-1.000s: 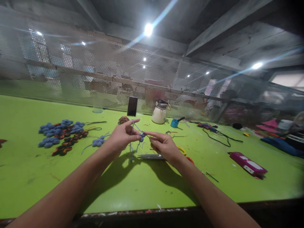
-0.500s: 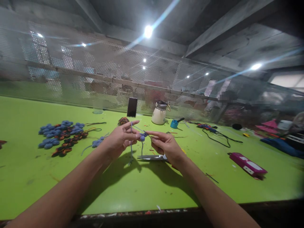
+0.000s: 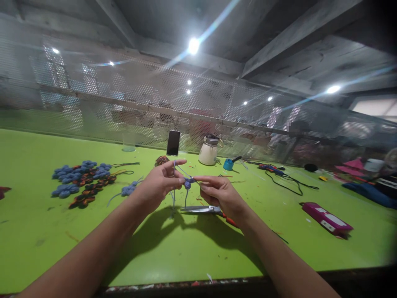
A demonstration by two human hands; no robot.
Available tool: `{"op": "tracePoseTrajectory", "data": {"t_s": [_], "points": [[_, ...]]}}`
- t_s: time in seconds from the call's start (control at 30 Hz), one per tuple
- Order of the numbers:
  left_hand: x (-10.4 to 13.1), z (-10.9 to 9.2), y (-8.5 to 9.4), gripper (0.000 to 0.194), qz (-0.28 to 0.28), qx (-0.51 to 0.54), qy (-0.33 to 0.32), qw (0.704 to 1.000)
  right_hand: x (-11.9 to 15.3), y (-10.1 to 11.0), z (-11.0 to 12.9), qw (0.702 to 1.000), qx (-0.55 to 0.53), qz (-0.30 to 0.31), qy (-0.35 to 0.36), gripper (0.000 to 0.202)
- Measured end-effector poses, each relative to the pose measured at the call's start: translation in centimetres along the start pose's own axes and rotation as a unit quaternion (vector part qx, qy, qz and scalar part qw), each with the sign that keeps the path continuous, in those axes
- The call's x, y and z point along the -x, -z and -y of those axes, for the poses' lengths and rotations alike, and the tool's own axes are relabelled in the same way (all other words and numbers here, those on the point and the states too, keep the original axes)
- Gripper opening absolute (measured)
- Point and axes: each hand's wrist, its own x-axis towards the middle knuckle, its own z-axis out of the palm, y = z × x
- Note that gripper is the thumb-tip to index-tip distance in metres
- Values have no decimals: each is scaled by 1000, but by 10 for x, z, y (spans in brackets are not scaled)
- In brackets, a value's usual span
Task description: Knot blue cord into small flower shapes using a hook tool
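Note:
My left hand [image 3: 161,181] pinches a small blue crocheted piece [image 3: 187,183], with blue yarn [image 3: 174,194] looped over its raised index finger and hanging down. My right hand [image 3: 221,191] holds a thin crochet hook whose tip meets the blue piece; most of the hook is hidden by the fingers. Just below the hands, scissors [image 3: 200,209] with red handles lie on the green table [image 3: 186,256]. Blue crocheted flowers [image 3: 65,189] and dark orange ones [image 3: 82,199] lie to the left.
Behind the hands are a yarn ball [image 3: 161,160], a phone [image 3: 173,142], a white jar [image 3: 208,152] and a blue pot [image 3: 228,164]. Cables [image 3: 288,178] and a magenta power strip [image 3: 326,217] lie right. A perforated screen [image 3: 149,99] runs along the back.
The view has shifted slightly, so the table objects appear a little lower. My right hand has changed its angle a little, and more of the scissors' red handles shows.

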Motion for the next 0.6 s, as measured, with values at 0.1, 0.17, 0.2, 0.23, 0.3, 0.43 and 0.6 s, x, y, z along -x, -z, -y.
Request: {"op": "tracePoseTrajectory", "data": {"t_s": [0.1, 0.17, 0.2, 0.23, 0.3, 0.43, 0.6], "points": [[0, 3, -4, 59, -53, -156, -77, 983, -1, -2, 0, 999, 31, 14, -1, 33], [0, 7, -6, 54, -82, -255, -135, 954, -3, -2, -2, 999, 47, 22, 2, 33], [0, 8, -6, 52, -91, -286, -153, 941, -3, -2, -3, 998, 53, 24, 4, 32], [0, 10, -6, 52, -98, -298, -157, 936, -4, -2, -4, 998, 59, 23, 6, 32], [-2, 11, -4, 55, -98, -259, -119, 954, -5, -2, -6, 997, 72, 14, 12, 32], [-3, 7, -1, 71, -53, -116, -19, 992, -6, 0, -5, 997, 75, -8, 13, 33], [0, 3, -1, 82, -4, -55, 7, 998, -4, 2, -2, 998, 51, -29, 4, 34]]}}
